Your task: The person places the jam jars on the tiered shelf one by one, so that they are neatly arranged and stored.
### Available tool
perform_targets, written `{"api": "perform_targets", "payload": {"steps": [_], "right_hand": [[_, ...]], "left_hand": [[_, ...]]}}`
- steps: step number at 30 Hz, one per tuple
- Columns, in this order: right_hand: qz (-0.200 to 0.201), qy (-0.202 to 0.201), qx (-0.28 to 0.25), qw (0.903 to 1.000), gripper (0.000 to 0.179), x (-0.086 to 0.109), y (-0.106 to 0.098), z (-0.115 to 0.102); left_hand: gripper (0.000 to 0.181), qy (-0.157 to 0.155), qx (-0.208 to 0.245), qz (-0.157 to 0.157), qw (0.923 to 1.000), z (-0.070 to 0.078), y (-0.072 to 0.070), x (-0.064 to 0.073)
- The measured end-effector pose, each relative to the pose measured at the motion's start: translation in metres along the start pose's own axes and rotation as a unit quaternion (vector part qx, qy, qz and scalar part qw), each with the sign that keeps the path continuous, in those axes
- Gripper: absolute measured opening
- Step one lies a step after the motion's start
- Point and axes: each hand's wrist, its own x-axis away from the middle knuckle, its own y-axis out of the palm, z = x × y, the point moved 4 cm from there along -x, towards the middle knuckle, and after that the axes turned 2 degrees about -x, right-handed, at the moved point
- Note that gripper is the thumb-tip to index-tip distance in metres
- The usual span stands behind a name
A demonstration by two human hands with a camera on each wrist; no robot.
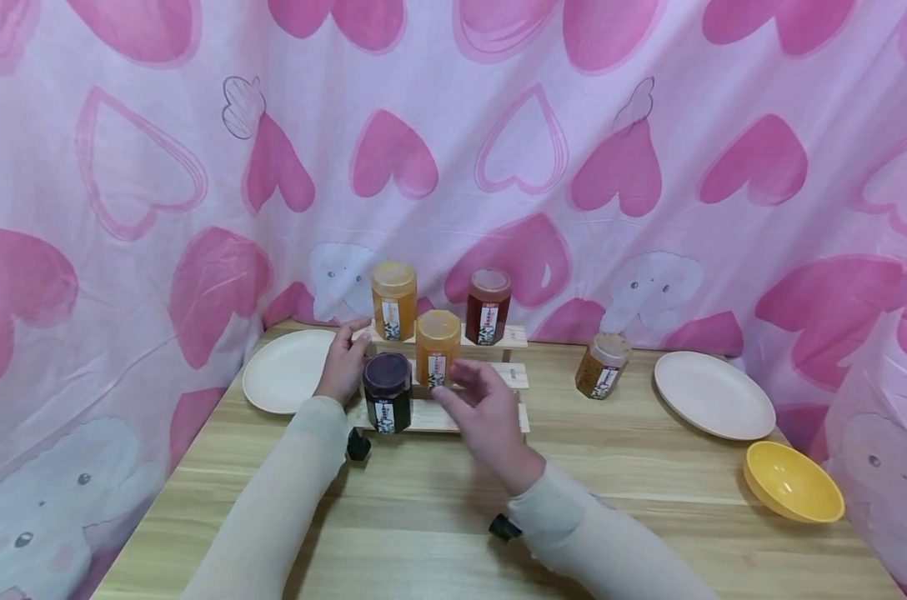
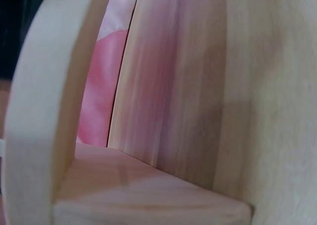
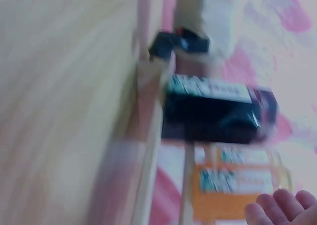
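Note:
My left hand (image 1: 341,367) is at the left end of a tiered wooden rack (image 1: 453,417), its fingers reaching along the upper step. A dark jar (image 1: 388,396) stands on the lowest step, beside that hand. On the middle step is an amber honey jar (image 1: 437,350); my right hand (image 1: 491,417) is in front and to its right, thumb and fingers apart. Behind, the top step bears a yellow honey jar (image 1: 395,304) and a red-brown jar (image 1: 488,308). The right wrist view shows my fingertips (image 3: 280,207) near the orange jars, blurred; the left wrist view shows only rack wood (image 2: 138,185) and tabletop.
A speckled brown jar (image 1: 602,367) stands on the table right of the rack. Further right are a white plate (image 1: 712,396) and a yellow bowl (image 1: 791,482). Another white plate (image 1: 284,371) lies left, partly behind my left hand. A pink heart-patterned curtain (image 1: 453,167) hangs around the table.

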Motion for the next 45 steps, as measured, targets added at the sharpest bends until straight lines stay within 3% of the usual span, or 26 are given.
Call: {"api": "perform_targets", "payload": {"steps": [7, 14, 19, 27, 33, 35, 40, 45], "right_hand": [[0.069, -0.009, 0.006, 0.9976, 0.042, -0.019, -0.061, -0.005], [0.126, -0.002, 0.057, 0.9904, 0.051, -0.042, -0.121, 0.005], [0.170, 0.003, 0.106, 0.9798, 0.058, -0.055, -0.162, 0.018], [0.205, 0.042, 0.123, 0.9700, 0.074, -0.067, -0.212, 0.034], [0.193, 0.103, 0.135, 0.9663, 0.095, -0.068, -0.235, 0.052], [0.187, 0.117, 0.144, 0.9648, 0.098, -0.068, -0.240, 0.058], [0.170, 0.119, 0.152, 0.9664, 0.096, -0.072, -0.248, 0.069], [0.118, 0.136, 0.152, 0.9718, 0.101, -0.073, -0.253, 0.080]], "left_hand": [[0.041, 0.006, -0.002, 0.003, 1.0000, -0.001, -0.001, -0.001], [0.042, -0.005, -0.005, 0.006, 1.0000, -0.003, -0.003, 0.002], [0.041, 0.005, 0.009, 0.006, 0.9999, -0.001, -0.001, 0.004], [0.039, 0.010, 0.006, 0.008, 0.9999, 0.003, 0.001, 0.007], [0.042, -0.003, 0.008, -0.001, 1.0000, 0.008, 0.002, 0.009], [0.041, 0.004, 0.007, 0.003, 1.0000, 0.002, 0.002, 0.005], [0.041, 0.015, -0.004, 0.008, 0.9999, 0.002, 0.002, 0.004], [0.040, 0.015, 0.002, 0.008, 0.9998, 0.002, 0.002, 0.004]]}}
